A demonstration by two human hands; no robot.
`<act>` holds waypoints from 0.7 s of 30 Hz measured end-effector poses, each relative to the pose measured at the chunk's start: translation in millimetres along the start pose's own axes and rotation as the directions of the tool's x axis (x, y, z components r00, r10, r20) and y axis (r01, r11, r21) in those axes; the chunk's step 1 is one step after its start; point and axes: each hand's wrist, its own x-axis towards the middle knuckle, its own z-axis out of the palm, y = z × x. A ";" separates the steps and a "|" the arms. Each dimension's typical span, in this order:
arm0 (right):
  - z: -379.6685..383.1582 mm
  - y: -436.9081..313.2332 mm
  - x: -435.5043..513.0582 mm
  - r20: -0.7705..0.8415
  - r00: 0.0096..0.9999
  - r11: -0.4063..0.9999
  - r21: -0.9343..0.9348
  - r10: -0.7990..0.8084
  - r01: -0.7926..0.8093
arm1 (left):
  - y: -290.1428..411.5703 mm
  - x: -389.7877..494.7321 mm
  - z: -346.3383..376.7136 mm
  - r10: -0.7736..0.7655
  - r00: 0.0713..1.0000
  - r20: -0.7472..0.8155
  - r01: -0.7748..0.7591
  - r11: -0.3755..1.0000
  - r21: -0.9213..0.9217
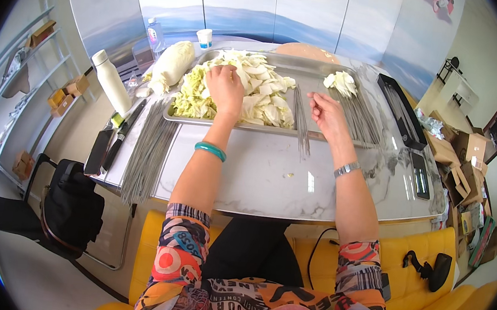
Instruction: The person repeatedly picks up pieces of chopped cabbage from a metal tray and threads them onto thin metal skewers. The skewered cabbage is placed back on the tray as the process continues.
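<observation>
Chopped cabbage [263, 98] fills the left and middle of a metal tray [244, 126]. My left hand [226, 88] rests over this pile, its fingertips among the pieces; whether it grips one cannot be told. My right hand [326, 110] is raised over the tray's right part with fingers curled, and what lies between them cannot be made out. Just left of it, a few thin metal skewers [301, 119] lie across the tray's front rim. Farther right, cabbage pieces [342, 83] sit at the far ends of a bundle of skewers [360, 116].
A bigger skewer bundle [150, 150] overhangs the table's front left. Left of the tray are a whole cabbage [174, 65], a white bottle [112, 81], a knife [131, 119] and a phone [99, 152]. A black box [401, 109] and another phone [420, 175] lie right.
</observation>
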 end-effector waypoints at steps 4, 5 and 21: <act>0.7 -1.2 -0.2 0.012 1.000 1.000 -0.007 0.009 -0.008 | -19.3 3.1 3.5 -0.033 0.998 0.060 0.024 0.987 0.160; 1.0 -1.1 -0.2 0.014 1.000 1.000 -0.010 0.016 -0.016 | -22.0 3.2 4.0 -0.044 0.996 0.075 0.028 0.980 0.196; 6.1 -5.1 -7.1 0.090 0.993 0.991 -0.123 0.070 -0.059 | -41.8 6.4 17.7 0.014 0.980 0.200 -0.092 0.919 0.383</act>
